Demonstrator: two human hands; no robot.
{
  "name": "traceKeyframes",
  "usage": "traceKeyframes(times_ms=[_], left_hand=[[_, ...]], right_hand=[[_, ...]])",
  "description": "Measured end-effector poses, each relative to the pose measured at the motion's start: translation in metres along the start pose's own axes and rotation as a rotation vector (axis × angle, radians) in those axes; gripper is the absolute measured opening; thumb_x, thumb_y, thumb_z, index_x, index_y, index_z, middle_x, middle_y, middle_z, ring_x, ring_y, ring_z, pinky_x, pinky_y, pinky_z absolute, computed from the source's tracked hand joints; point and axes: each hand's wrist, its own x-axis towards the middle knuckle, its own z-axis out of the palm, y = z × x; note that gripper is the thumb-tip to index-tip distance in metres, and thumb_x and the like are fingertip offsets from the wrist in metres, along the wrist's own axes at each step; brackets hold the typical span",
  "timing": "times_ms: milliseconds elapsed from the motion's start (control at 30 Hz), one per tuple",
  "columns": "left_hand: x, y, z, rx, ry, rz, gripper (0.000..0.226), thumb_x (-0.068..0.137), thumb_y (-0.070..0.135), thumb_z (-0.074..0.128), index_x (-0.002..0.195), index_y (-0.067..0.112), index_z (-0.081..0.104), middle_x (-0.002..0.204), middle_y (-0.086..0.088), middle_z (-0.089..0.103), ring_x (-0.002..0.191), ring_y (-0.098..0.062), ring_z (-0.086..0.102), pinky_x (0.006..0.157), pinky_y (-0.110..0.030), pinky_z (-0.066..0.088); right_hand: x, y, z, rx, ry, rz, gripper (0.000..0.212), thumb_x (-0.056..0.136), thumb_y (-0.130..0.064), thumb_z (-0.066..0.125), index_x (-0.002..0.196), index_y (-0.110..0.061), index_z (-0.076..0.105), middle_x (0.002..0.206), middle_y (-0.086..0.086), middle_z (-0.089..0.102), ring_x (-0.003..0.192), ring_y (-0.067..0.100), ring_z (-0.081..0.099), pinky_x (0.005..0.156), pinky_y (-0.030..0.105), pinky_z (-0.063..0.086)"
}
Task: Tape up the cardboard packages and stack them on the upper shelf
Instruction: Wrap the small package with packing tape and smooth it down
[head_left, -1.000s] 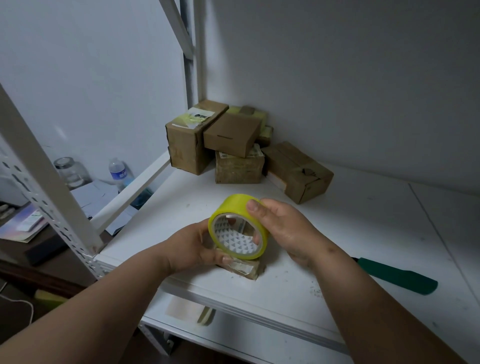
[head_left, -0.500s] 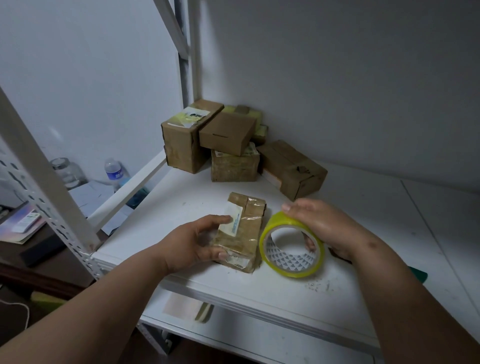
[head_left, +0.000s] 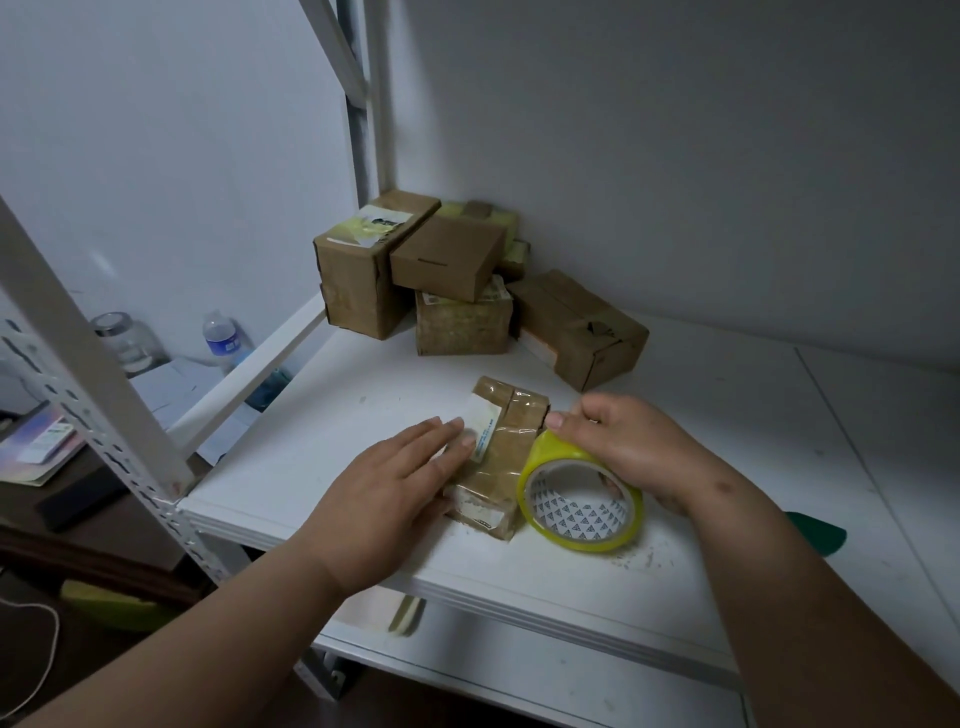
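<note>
A small taped cardboard package (head_left: 501, 457) with a white label lies flat near the front edge of the white shelf (head_left: 727, 467). My left hand (head_left: 384, 493) rests on its left side with fingers straight, fingertips on the label. A yellow tape roll (head_left: 582, 493) stands on edge on the shelf, touching the package's right side. My right hand (head_left: 623, 447) grips the roll from above and behind, fingers curled over its rim. Several cardboard boxes (head_left: 447, 280) are piled in the back left corner of the shelf.
A green-handled tool (head_left: 815, 535) lies on the shelf right of my right forearm. A perforated white upright (head_left: 88, 395) stands at the shelf's front left corner. Beyond it, a lower desk holds a jar (head_left: 119, 338), a water bottle (head_left: 223, 338) and papers. Another shelf sits below.
The tape roll came down from above the package to the shelf at its right, then shifted left against it. My left hand flattened onto the package's label.
</note>
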Motion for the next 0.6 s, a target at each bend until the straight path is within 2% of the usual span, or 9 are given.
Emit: traceKeyframes(times_ms=[133,300,367,467,533,600], left_hand=[[0.006,0.006,-0.001,0.028,0.017,0.033,0.044,0.093,0.039,0.055,0.129,0.015,0.066,0.134,-0.001,0.062,0.126,-0.020,0.057,0.099,-0.040,0.052],[0.016,0.016,-0.007,0.096,-0.050,-0.025,0.042,0.084,0.046,0.058,0.114,0.021,0.072,0.119,0.005,0.068,0.117,-0.020,0.061,0.096,-0.041,0.052],[0.019,0.022,-0.009,0.144,-0.101,-0.031,0.047,0.080,0.056,0.058,0.115,0.026,0.069,0.117,0.006,0.066,0.118,-0.019,0.059,0.102,-0.042,0.047],[0.015,0.028,-0.005,0.185,-0.158,-0.068,0.057,0.081,0.063,0.054,0.129,0.034,0.061,0.123,0.003,0.061,0.125,-0.022,0.053,0.107,-0.047,0.041],[0.015,0.031,-0.004,0.177,-0.129,-0.097,0.055,0.081,0.063,0.053,0.126,0.035,0.064,0.121,0.001,0.062,0.124,-0.024,0.053,0.107,-0.048,0.041],[0.021,0.037,-0.004,0.175,-0.095,-0.096,0.051,0.079,0.061,0.054,0.117,0.030,0.071,0.117,0.002,0.063,0.116,-0.025,0.055,0.102,-0.043,0.044]], right_hand=[[0.000,0.003,-0.001,0.021,-0.004,0.009,0.042,0.090,-0.056,0.060,0.083,-0.015,0.065,0.072,-0.001,0.064,0.059,0.012,0.055,0.067,0.031,0.046],[-0.002,0.006,-0.002,0.008,-0.019,0.015,0.047,0.090,-0.058,0.057,0.089,-0.012,0.067,0.070,0.001,0.064,0.057,0.012,0.054,0.067,0.033,0.046],[-0.003,0.008,-0.002,0.017,-0.025,0.016,0.049,0.090,-0.058,0.057,0.090,-0.011,0.067,0.070,0.001,0.062,0.057,0.013,0.053,0.067,0.033,0.045],[-0.004,0.009,-0.002,0.023,-0.034,0.015,0.050,0.091,-0.058,0.056,0.089,-0.010,0.066,0.072,0.005,0.062,0.062,0.016,0.056,0.069,0.034,0.045],[-0.005,0.010,-0.002,0.023,-0.039,0.019,0.050,0.091,-0.059,0.055,0.089,-0.010,0.066,0.080,0.012,0.066,0.072,0.020,0.061,0.072,0.036,0.046],[-0.005,0.011,-0.003,0.039,-0.043,0.030,0.049,0.092,-0.058,0.055,0.089,-0.011,0.067,0.085,0.014,0.067,0.078,0.023,0.062,0.073,0.036,0.046]])
